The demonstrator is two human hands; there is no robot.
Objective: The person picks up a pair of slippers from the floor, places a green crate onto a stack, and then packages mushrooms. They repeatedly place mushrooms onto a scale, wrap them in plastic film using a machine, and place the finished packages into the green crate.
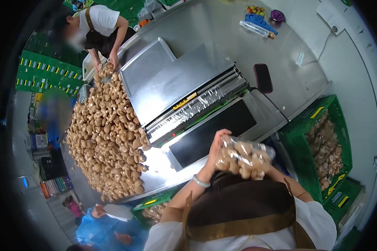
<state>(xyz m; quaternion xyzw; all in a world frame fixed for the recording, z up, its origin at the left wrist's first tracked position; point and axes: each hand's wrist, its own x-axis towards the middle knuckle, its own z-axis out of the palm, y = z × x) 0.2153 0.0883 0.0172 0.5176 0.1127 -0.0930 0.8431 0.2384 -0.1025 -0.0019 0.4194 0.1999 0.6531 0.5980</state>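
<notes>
In front of my chest is a clear plastic-wrapped pack of brown mushrooms (244, 158). My left hand (216, 149) is closed round its left end, with the fingertips at the top edge. On the other side my right forearm (288, 180) reaches up to the pack, and the pack hides my right hand's fingers. Just beyond the pack lies a dark flat plate (213, 133) of a wrapping machine. Clear film (201, 109) stretches along the machine's rollers. A large heap of loose mushrooms (107, 138) covers the left part of the steel table (205, 29).
A green crate (343, 138) of wrapped packs stands at right; another green crate (148, 203) is at lower left. Across the table, a person (102, 29) handles mushrooms. Someone in blue (109, 228) is at lower left. A phone (263, 78) and metal tray (148, 56) lie on the table.
</notes>
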